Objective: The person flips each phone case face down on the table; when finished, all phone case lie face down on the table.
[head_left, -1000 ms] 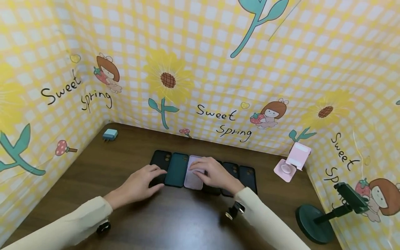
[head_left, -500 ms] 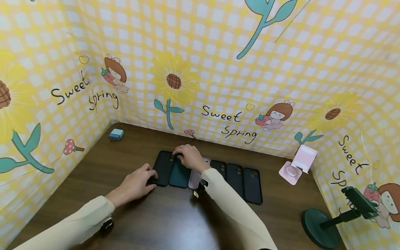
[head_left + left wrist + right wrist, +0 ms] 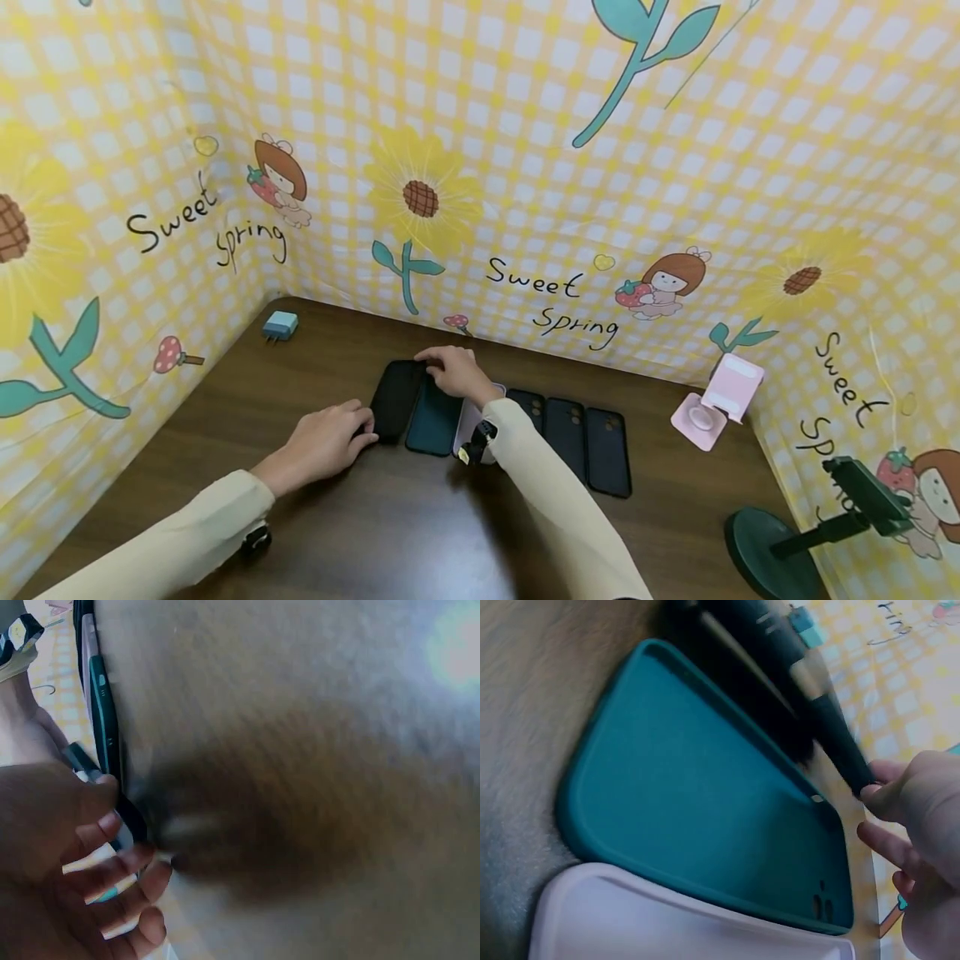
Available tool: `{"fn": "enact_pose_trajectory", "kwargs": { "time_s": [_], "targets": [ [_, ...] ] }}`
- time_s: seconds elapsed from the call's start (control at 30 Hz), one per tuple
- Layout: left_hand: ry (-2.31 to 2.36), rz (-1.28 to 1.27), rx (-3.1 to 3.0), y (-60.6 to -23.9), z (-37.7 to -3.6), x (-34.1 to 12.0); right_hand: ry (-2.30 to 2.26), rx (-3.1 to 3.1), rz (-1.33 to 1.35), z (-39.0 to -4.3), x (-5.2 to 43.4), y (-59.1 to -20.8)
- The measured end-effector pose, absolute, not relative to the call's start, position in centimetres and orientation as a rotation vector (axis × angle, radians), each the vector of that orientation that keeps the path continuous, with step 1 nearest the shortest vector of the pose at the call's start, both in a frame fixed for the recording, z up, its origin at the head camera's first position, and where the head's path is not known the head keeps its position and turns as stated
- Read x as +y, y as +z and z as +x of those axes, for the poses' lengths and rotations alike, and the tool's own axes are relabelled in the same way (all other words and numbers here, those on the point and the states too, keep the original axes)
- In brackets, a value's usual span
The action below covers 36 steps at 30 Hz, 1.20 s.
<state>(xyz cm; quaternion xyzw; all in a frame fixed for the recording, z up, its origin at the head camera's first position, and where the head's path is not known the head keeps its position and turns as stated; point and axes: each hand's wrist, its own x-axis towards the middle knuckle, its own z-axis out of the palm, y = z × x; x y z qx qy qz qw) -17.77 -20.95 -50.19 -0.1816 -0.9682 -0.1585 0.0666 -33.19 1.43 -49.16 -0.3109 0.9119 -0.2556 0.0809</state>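
A black phone case (image 3: 396,402) is at the left end of a row on the wooden table, tilted up off it in the right wrist view. My left hand (image 3: 322,439) holds the case's lower left edge between thumb and fingers. At its far right corner, my right hand (image 3: 457,375) pinches it between thumb and fingertips. Directly beside it lies a teal phone case (image 3: 705,787), hollow side up, under my right hand's reach. A lilac phone case (image 3: 667,915) comes after it, partly covered by my right wrist in the head view.
Several dark phone cases (image 3: 609,450) continue the row to the right. A blue charger plug (image 3: 280,326) sits at the back left. On the right stand a pink folding phone stand (image 3: 699,421) and a dark green stand (image 3: 772,550). Patterned cloth walls (image 3: 525,167) surround the table (image 3: 360,533).
My right hand has moved left from the lilac case to the black case's far corner and gripped it. The black case has tilted up. My left hand has shifted slightly.
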Motion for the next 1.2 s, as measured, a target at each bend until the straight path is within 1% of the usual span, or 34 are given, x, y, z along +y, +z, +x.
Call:
{"fn": "enact_pose_trajectory", "kwargs": {
  "time_s": [0.13, 0.3, 0.47, 0.7, 0.87, 1.03, 1.2],
  "targets": [
    [-0.508, -0.639, -2.915, -49.9, -18.1, -20.9, -0.959, 2.660, -0.903, -33.5, 1.8, -48.9],
    [-0.558, -0.767, -2.910, -49.9, -18.5, -20.8, -1.072, 2.569, -0.937, -33.9, 1.8, -48.5],
    [-0.654, -0.775, -2.834, -49.9, -18.8, -20.5, -1.050, 2.526, -1.007, -33.9, 1.3, -48.1],
    [-0.356, -0.878, -2.668, -49.6, -19.4, -20.8, -0.965, 2.555, -1.028, -33.7, 0.6, -48.1],
    [-0.285, -0.835, -2.621, -49.3, -19.6, -21.6, -0.906, 2.540, -0.983, -33.3, 0.2, -48.8],
    [-0.295, -0.751, -2.727, -49.4, -19.9, -22.2, -0.827, 2.561, -0.934, -33.1, 0.2, -49.4],
    [-0.241, -0.696, -2.904, -49.8, -20.2, -22.5, -0.638, 2.626, -1.005, -33.0, 0.4, -49.6]
  ]
}}
